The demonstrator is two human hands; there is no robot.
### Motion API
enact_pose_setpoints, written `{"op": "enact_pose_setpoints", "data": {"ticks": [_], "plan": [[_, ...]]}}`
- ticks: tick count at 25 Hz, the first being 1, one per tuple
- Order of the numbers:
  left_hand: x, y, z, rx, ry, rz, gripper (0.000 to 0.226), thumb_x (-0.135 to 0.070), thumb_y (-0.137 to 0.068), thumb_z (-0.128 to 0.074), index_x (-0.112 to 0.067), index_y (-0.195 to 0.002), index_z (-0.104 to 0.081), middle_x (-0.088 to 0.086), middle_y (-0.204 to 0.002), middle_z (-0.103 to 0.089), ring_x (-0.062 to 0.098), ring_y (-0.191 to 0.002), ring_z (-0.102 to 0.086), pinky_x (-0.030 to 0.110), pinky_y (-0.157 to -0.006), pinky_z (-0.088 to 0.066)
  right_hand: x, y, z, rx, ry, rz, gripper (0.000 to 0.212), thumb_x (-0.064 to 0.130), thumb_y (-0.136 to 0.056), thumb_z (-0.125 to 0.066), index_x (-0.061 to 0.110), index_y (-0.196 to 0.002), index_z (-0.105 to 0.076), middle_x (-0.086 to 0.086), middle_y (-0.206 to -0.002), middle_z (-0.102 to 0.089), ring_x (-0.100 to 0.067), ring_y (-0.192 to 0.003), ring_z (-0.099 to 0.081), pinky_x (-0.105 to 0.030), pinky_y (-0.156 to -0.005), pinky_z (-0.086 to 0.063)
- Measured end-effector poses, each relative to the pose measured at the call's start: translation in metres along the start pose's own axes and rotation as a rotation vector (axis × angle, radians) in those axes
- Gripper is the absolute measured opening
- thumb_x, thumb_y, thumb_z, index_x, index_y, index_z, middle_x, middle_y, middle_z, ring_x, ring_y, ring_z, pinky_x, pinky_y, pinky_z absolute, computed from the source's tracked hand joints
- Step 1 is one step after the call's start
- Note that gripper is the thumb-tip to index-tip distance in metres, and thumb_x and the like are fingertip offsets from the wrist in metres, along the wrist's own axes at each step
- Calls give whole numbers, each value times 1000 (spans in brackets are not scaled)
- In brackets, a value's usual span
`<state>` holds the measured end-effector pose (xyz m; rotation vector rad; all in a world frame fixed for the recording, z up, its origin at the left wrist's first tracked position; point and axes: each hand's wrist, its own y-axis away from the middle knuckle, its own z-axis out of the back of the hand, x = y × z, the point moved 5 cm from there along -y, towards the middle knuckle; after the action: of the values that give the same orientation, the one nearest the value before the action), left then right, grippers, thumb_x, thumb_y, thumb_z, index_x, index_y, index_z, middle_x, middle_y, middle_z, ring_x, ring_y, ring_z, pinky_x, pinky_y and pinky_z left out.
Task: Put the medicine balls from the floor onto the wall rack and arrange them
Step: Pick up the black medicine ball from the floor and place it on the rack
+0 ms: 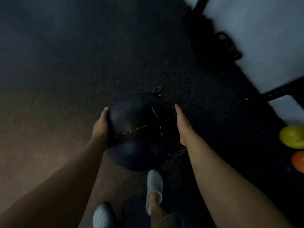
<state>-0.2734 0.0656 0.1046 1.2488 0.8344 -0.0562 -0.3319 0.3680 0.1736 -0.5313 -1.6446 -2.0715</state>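
Observation:
A large black medicine ball (pixel 139 129) with pale stitched seams and small strap loops fills the middle of the view. My left hand (pixel 101 125) presses flat against its left side. My right hand (pixel 181 124) presses against its right side, fingers pointing away from me. The ball is clamped between both palms above the dark floor, in front of my feet. A black metal rack frame (pixel 279 92) runs along the pale wall at the right; its shelves are out of view.
A yellow-green ball (pixel 292 137) and an orange ball (pixel 298 161) sit at the right edge. A dark coiled object (pixel 228 46) lies by the wall. My feet in grey clogs (pixel 154 183) stand on the dark speckled floor (pixel 65 63).

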Motion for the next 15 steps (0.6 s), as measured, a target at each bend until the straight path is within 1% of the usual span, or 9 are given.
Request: {"op": "enact_pose_setpoints", "data": {"ticks": [2,5,6,7,8,9,11,12,15], "plan": [[-65,42,-60,142,-83,-151,115,-101,-54,-65,-28,-143,-69,4,-145,-73,31,-130,-70,54,-119,-50,49,57,71,-66,-135,103,81,76,-95,-45,23,-157,-51,-8,-155,-57,-34,-141,-55,-49,-117,-45],[-143,167,-171,347,-136,-259,135,-107,-24,-67,-34,-137,-72,0,-135,-78,30,-124,-73,51,-117,-51,92,163,197,-245,-333,288,78,71,-99,-46,20,-157,-51,-8,-157,-56,-32,-144,-54,-46,-121,-42],[-159,222,-205,435,-136,-298,135,-107,-22,-68,-33,-136,-74,0,-132,-79,29,-122,-73,50,-117,-51,98,203,240,-325,-382,362,76,69,-100,-47,18,-155,-53,-7,-157,-58,-31,-144,-55,-44,-120,-43],[-172,276,-240,516,-152,-355,130,-106,-29,-70,-30,-134,-75,2,-129,-80,30,-120,-74,49,-116,-53,101,243,281,-383,-446,424,76,71,-97,-50,18,-152,-57,-6,-154,-61,-31,-140,-58,-42,-117,-45],[-181,327,-270,570,-160,-424,119,-101,-40,-71,-26,-132,-76,5,-126,-81,30,-118,-75,48,-114,-55,101,272,319,-418,-518,481,81,78,-88,-57,21,-147,-63,-5,-149,-66,-31,-134,-63,-42,-115,-48],[-187,379,-297,629,-165,-488,109,-93,-50,-70,-23,-132,-77,7,-124,-81,31,-117,-75,48,-113,-56,98,293,358,-449,-606,524,89,84,-74,-65,25,-140,-69,-4,-142,-71,-30,-126,-69,-43,-113,-50],[-187,487,-358,776,-186,-596,101,-87,-57,-67,-20,-133,-76,8,-124,-81,31,-117,-75,49,-114,-56,84,333,460,-571,-747,648,102,91,-50,-76,28,-130,-76,-1,-128,-79,-27,-117,-74,-46,-114,-51],[-182,536,-389,842,-193,-640,101,-88,-59,-66,-21,-133,-76,8,-125,-81,32,-117,-75,50,-114,-55,79,368,502,-643,-791,700,105,93,-46,-76,28,-129,-76,0,-126,-79,-26,-117,-74,-47,-114,-52],[-154,668,-478,1020,-207,-724,96,-89,-63,-65,-24,-132,-77,5,-124,-82,32,-116,-75,51,-112,-56,57,463,621,-846,-875,796,85,86,-62,-66,26,-122,-75,-1,-129,-76,-26,-117,-71,-45,-111,-53]]}}
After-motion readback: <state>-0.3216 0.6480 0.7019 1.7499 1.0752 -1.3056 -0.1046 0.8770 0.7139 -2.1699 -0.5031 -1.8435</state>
